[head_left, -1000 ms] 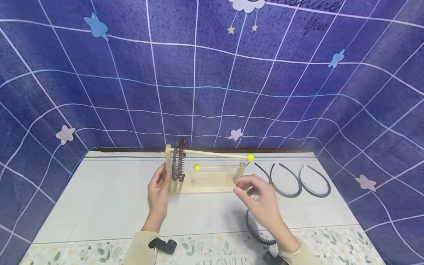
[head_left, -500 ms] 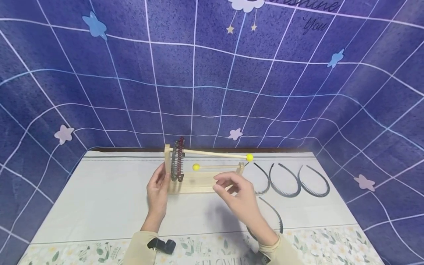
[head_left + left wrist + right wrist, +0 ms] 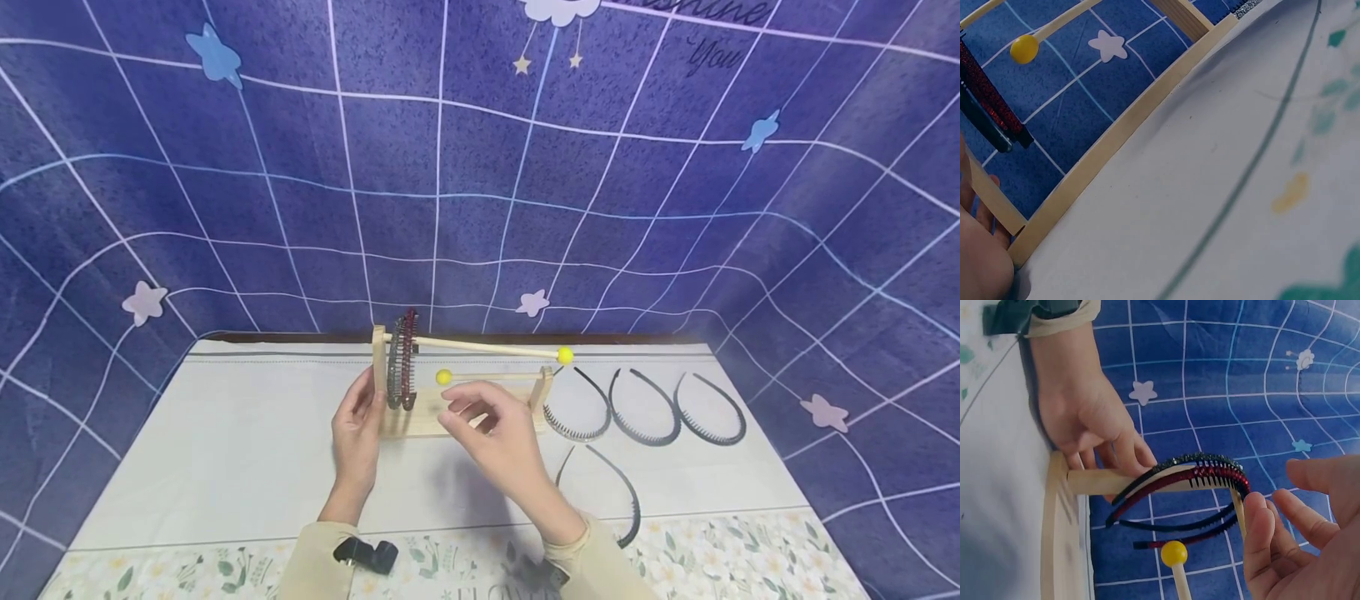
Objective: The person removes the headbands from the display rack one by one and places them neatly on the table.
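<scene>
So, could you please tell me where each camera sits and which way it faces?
Head: on the head, facing forward and down at the wooden stand and loose hairbands; left hand, right hand and sleeves show.
Left wrist: on that wrist, facing across the stand to the blue backdrop; part of the left hand shows, lower left.
Right wrist: on that wrist, facing the hung hairbands; both hands show.
Head and right wrist share both hands and the hung hairbands.

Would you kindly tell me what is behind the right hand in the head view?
The wooden stand's base shows on either side of the right hand, a yellow ball just beyond; the covered middle cannot be seen.
</scene>
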`<state>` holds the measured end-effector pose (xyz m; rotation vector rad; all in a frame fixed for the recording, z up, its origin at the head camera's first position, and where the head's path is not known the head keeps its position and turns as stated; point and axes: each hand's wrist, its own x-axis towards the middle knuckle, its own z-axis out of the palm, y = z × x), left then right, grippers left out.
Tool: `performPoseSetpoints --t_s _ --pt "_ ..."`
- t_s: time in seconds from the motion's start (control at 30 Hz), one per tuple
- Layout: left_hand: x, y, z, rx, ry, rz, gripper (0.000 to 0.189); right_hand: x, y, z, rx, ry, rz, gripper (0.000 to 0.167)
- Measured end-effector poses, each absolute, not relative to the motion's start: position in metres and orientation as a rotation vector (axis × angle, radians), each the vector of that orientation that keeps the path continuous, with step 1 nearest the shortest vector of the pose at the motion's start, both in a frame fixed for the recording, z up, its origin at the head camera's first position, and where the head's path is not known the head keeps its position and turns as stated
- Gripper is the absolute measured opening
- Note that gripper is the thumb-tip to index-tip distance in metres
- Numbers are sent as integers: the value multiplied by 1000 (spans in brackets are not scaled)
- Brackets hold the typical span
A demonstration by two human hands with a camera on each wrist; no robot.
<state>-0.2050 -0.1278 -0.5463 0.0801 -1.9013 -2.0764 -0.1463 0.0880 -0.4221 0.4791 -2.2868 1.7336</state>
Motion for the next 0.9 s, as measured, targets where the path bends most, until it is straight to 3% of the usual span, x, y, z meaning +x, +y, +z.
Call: performPoseSetpoints --t_s 0.27,0.9 --pt "-203 -127 -544 88 -1902 -2082 50 -156 76 -423 435 -2285 1741 19" --pt "-205 -128 -545 91 -1880 -2092 49 -175 45 -431 332 -2290 1854 40"
